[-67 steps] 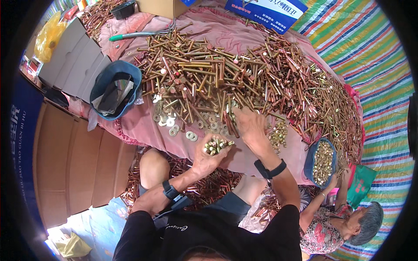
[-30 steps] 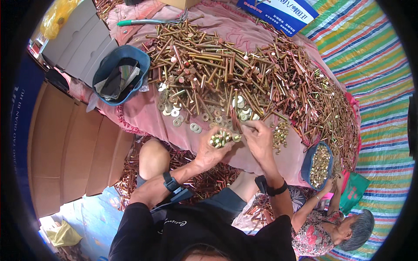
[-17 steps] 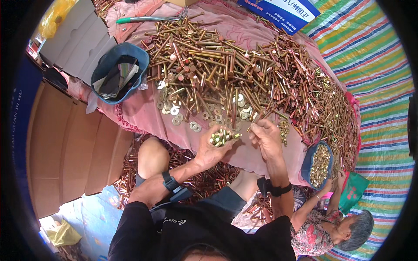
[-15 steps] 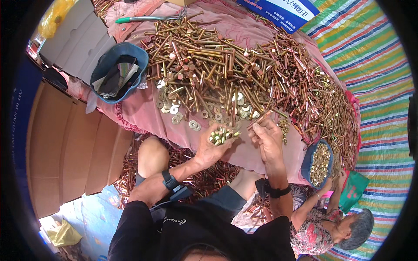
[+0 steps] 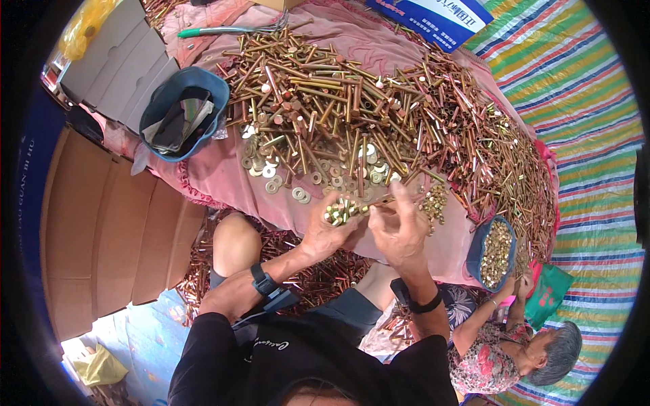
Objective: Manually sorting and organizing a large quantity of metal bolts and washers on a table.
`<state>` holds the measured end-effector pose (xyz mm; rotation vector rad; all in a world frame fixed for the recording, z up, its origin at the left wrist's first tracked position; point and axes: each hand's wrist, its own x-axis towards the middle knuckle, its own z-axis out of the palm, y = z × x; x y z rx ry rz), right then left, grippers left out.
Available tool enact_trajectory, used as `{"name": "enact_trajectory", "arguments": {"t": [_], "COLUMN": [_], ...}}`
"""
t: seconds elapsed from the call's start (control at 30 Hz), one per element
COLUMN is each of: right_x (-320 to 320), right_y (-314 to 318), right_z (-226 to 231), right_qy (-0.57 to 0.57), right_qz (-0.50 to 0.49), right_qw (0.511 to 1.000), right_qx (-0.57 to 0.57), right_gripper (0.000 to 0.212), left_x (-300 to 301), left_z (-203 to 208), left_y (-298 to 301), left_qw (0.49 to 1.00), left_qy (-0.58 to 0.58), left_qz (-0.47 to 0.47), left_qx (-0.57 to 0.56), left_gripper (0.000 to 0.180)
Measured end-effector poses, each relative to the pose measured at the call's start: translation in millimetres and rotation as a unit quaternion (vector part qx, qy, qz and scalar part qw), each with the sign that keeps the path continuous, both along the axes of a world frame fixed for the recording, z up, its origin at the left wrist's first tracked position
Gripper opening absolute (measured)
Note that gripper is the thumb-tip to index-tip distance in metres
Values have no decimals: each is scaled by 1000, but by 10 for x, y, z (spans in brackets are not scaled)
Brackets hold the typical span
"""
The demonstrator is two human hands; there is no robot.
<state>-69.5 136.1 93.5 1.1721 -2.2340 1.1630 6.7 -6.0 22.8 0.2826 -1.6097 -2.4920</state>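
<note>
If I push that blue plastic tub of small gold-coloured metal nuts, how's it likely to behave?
The blue plastic tub will probably resist sliding, likely heavy with the small gold-coloured metal nuts heaped inside. Being open-topped, it would likely spill them if tipped.

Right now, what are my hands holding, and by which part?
Left hand: a bundle of bolts, gripped around its sides, ends exposed. Right hand: cannot be told.

Basically the big bolt pile point(image 5: 332, 101) is shot by a head-worn fisheye, set above the pile's near side, aimed steeply down, pretty close but super wide.
</note>
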Motion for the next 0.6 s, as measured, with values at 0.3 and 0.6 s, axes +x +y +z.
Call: {"name": "enact_trajectory", "arguments": {"t": [0.3, 0.6], "right_x": [110, -242], "right_y": [69, 548], "right_z": [-187, -103], "right_qy": [-71, -133], "right_qz": [-3, -250], "right_qw": [992, 945], "right_qx": [105, 164], "right_gripper": [37, 23], "left_x": [38, 10], "left_z": [-70, -55], "left_y": [4, 19], "left_qw": [994, 1000], "left_qy": [83, 15], "left_qz": [47, 24], "left_qx": [-45, 10], "left_gripper": [29, 26]}}
